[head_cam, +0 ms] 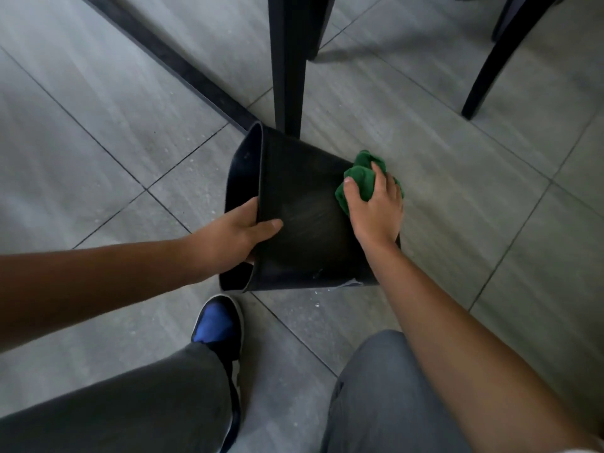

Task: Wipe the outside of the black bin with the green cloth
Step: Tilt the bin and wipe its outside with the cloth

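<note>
The black bin (304, 204) lies tipped on its side on the grey tiled floor, its open mouth facing left. My left hand (238, 233) grips the rim at the mouth, thumb on the outer wall and fingers inside. My right hand (376, 207) presses the bunched green cloth (358, 181) against the outer wall near the bin's base end on the right. Faint wipe streaks show on the wall between my hands.
A black table leg (289, 60) stands right behind the bin, touching or nearly touching it. A black chair leg (490, 67) is at the upper right. My blue and black shoe (217, 325) sits just below the bin. A dark floor strip (170, 60) runs diagonally at the upper left.
</note>
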Tool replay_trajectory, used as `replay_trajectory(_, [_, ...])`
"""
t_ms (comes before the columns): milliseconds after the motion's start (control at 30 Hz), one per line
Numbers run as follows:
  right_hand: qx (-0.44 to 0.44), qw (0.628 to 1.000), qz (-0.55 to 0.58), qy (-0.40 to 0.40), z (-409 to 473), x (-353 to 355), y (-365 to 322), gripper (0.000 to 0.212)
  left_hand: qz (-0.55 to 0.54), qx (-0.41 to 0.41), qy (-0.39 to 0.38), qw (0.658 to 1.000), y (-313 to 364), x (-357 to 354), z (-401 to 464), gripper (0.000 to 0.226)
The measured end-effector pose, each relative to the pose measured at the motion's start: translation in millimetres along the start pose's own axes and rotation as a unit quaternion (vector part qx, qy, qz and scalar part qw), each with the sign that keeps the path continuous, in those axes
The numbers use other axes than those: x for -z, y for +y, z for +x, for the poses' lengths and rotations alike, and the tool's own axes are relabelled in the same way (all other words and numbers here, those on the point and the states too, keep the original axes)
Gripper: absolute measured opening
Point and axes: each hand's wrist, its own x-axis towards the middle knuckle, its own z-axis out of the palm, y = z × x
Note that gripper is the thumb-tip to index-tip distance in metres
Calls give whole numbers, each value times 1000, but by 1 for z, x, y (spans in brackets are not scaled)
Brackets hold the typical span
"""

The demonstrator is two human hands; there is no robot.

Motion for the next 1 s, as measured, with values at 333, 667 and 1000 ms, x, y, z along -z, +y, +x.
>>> replay_trajectory(333, [-11,995,92,21,20,8,1,67,-53,-45,112,991,14,-12,27,21])
replay_trajectory(667, [297,943,148,-35,-40,-10,-30,52,-72,-67,142,985,19,-14,44,30])
replay_trajectory(1000, [-75,985,141,62,-3,10,7,44,-26,-57,162,985,11,-11,40,14])
